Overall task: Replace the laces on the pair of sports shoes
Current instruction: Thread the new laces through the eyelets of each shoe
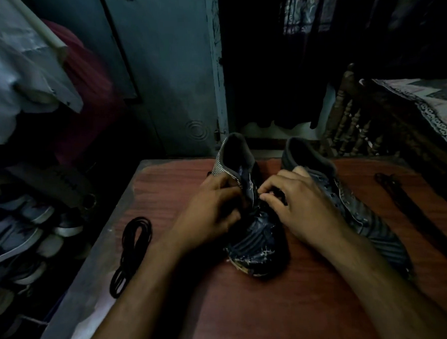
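Dark left shoe [254, 235] sits mid-table [250, 310], both hands [209, 211] [304, 204] apparently pinching its murky lacing, spare coiled lace [131, 254] at nine o'clock, second shoe [348, 201] at three.

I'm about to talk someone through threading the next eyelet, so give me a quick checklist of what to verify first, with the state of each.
1. Left shoe steadied by left hand: ok.
2. Right hand pinching at the eyelets: ok.
3. Lace end visible: cannot tell, too dark.
4. Spare black lace bundle on the table: ok.
5. Right shoe laced: cannot tell.
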{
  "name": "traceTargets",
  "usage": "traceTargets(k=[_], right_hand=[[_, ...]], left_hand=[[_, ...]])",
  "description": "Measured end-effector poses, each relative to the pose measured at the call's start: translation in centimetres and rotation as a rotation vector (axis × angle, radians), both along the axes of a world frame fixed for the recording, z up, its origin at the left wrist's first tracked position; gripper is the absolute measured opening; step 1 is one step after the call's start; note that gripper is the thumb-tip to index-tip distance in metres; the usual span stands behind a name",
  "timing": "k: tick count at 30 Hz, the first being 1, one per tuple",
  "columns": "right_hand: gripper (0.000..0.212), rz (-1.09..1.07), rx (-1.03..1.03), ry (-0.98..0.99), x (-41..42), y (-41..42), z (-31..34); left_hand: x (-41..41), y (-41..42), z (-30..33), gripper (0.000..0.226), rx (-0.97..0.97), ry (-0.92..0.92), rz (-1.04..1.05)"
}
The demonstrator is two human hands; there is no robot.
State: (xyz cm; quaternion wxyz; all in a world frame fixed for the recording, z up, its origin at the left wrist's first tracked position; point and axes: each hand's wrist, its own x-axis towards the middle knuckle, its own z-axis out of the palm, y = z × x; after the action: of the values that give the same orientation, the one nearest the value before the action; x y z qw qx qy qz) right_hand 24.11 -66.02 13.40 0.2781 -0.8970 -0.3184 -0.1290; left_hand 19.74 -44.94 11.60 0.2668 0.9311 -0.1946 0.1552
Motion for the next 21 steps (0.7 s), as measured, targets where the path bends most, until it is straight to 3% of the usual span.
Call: traceTargets(k=[2,5,14,17,21], right_hand=[[0.005,-0.025,0.015,-0.01,0.0,-0.1,-0.1],[0.007,-0.042,0.032,0.009,-0.1,0.2,-0.3],[0.008,-0.137,0.287,0.15,-0.5,0.6,-0.7],[0.008,-0.125,0.278,0.118,-1.0,1.0,-0.9],[0.006,-0.092,0.254,0.106,-1.2,1.2,-0.9]], left_hand=[[0.1,-0.2,0.0,0.031,0.152,-0.067,0.028],[0.3,-0.1,-0.3,0.026,0.205,-0.062,0.003],[0.3,-0.7,-0.8,0.043,-0.027,0.038,0.016],[0.3,-0.5,-0.8,0.038,-0.109,0.061,0.035],[0.3,-0.4,-1.1,0.02,-0.078,0.082,0.076]])
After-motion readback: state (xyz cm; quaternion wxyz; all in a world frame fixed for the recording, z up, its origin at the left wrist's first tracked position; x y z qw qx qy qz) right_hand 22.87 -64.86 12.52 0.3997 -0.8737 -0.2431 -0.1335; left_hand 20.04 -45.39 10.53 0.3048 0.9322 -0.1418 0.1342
